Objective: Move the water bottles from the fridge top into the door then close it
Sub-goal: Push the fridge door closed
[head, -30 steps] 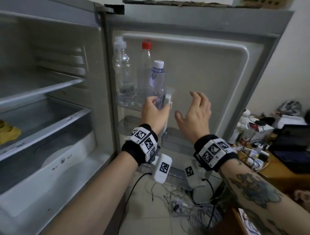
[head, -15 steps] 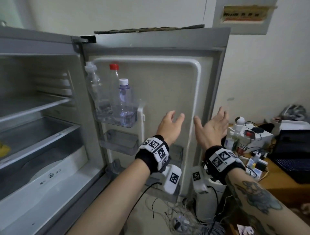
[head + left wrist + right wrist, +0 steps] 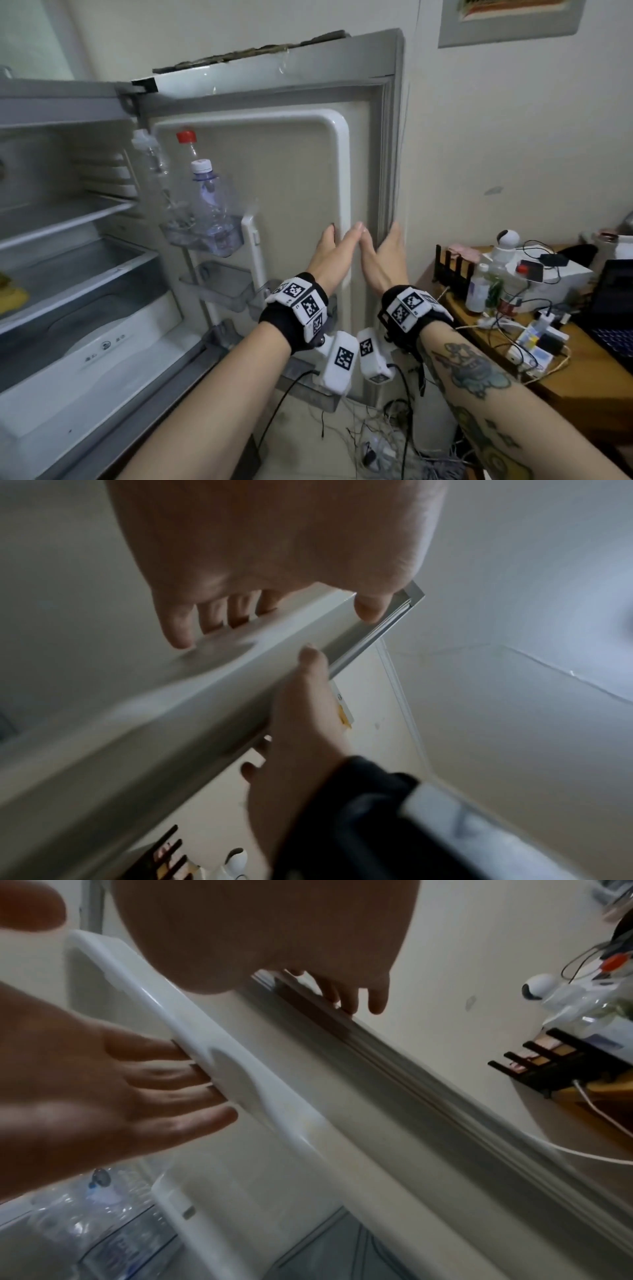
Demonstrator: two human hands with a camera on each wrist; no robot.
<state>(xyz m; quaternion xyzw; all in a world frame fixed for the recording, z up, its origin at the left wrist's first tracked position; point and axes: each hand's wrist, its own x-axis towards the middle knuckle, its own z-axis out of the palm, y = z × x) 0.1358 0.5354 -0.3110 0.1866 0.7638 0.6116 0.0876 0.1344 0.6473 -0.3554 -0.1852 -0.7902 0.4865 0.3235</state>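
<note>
Three water bottles [image 3: 191,192] stood upright in the top shelf of the fridge door [image 3: 291,192], packed close together at its hinge side: a clear-capped one nearest the hinge, a red-capped one behind, and a white-capped one in front. The shelf's clear wall [image 3: 205,236] held their bases, which should keep them from tipping when the door swings. With the bottles stowed, only the closing appeared to be left.

Both hands were at the door's free right edge, probably because a push far from the hinge turns it most easily. The left hand [image 3: 330,253] lay with straight fingers across the raised white rim of the inner liner [image 3: 342,178], the thumb on the rim's other side, grasping nothing. The right hand [image 3: 387,260] lay just right of it, released and flat, its fingertips [image 3: 377,1001] over the grey gasket at the door's outer edge. The two hands nearly touched.

The door stood wide open, close to the wall on the right. The fridge compartment [image 3: 68,240] on the left showed bare shelves and something yellow at its far left edge.

To the right, a wooden counter [image 3: 582,359] carried a small white camera [image 3: 507,240], bottles, chargers and a laptop, well clear of the door's swing. Tangled cables [image 3: 376,445] lay on the floor below the door, near the person's feet. Nothing visible blocked the doorway itself.
</note>
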